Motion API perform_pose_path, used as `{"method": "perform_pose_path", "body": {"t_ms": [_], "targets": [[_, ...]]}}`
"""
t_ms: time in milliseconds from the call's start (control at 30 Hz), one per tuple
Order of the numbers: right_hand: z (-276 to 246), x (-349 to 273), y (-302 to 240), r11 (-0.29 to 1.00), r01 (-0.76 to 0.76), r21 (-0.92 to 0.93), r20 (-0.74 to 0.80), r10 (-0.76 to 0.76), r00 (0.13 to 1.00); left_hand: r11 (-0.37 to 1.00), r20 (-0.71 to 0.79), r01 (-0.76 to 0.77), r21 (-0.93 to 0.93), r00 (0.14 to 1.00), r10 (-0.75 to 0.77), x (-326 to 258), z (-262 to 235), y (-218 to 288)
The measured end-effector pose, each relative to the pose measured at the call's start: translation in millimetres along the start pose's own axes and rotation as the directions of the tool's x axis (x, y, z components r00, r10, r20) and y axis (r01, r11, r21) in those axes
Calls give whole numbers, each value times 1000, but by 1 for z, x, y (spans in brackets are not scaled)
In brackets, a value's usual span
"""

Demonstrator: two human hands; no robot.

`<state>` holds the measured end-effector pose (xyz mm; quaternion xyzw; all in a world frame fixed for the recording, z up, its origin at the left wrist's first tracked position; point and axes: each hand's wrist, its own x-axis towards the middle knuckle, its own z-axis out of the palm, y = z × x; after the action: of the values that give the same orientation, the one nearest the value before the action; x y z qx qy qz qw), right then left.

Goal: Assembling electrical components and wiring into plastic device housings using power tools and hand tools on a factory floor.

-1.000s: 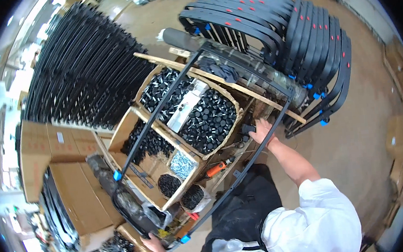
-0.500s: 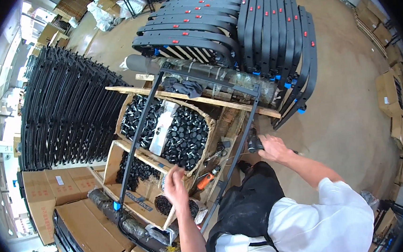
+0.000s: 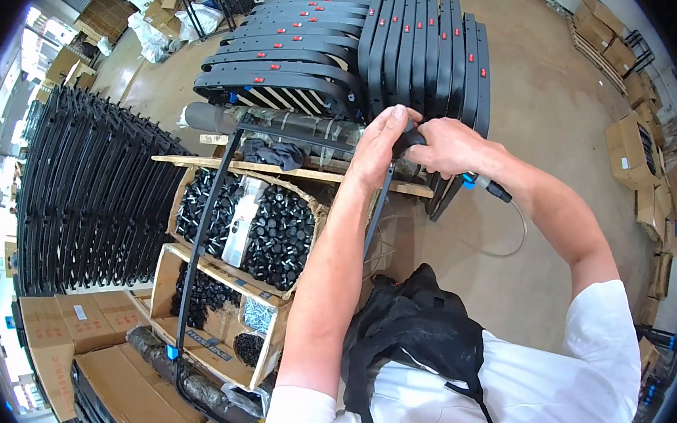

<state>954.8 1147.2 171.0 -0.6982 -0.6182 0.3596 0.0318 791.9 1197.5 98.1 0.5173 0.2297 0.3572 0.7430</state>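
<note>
A long black tube frame (image 3: 198,246) with blue clips lies over open cardboard boxes. Both my hands meet at its far right corner. My left hand (image 3: 377,151) is closed around the tube just where it bends. My right hand (image 3: 446,147) grips the same corner from the right, its fingers wrapped over a black end piece (image 3: 412,137). A thin side tube (image 3: 378,212) of the frame runs down from the hands toward my black apron (image 3: 412,341).
Boxes of small black plastic parts (image 3: 277,236) sit under the frame, behind a wooden plank (image 3: 287,170) and a plastic-wrapped roll (image 3: 300,131). Stacks of black curved pieces (image 3: 421,46) stand behind, more (image 3: 90,191) at the left. Closed cartons (image 3: 53,329) and a blue-tipped cable (image 3: 486,186) lie nearby.
My left hand has left the near end of the frame and come up to the far corner, joining my right hand there. The view has tilted toward the far stacks.
</note>
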Motion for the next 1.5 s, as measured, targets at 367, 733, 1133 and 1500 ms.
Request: {"method": "perform_pose_path", "body": {"t_ms": [367, 733, 1133, 1500], "targets": [[9, 30, 6, 997, -27, -75, 130, 37, 991, 997, -130, 24, -73, 991, -33, 9, -11, -29], [24, 27, 6, 983, 22, -185, 90, -6, 996, 1000, -138, 24, 11, 990, -23, 1, -16, -42], [34, 39, 1, 972, -146, -185, 6, 150, 989, 997, -79, 69, -39, 994, -72, 5, -25, -49], [30, 41, -7, 989, -33, -147, -129, 14, 992, 997, -99, -36, -69, 995, 29, 5, -26, -22]]}}
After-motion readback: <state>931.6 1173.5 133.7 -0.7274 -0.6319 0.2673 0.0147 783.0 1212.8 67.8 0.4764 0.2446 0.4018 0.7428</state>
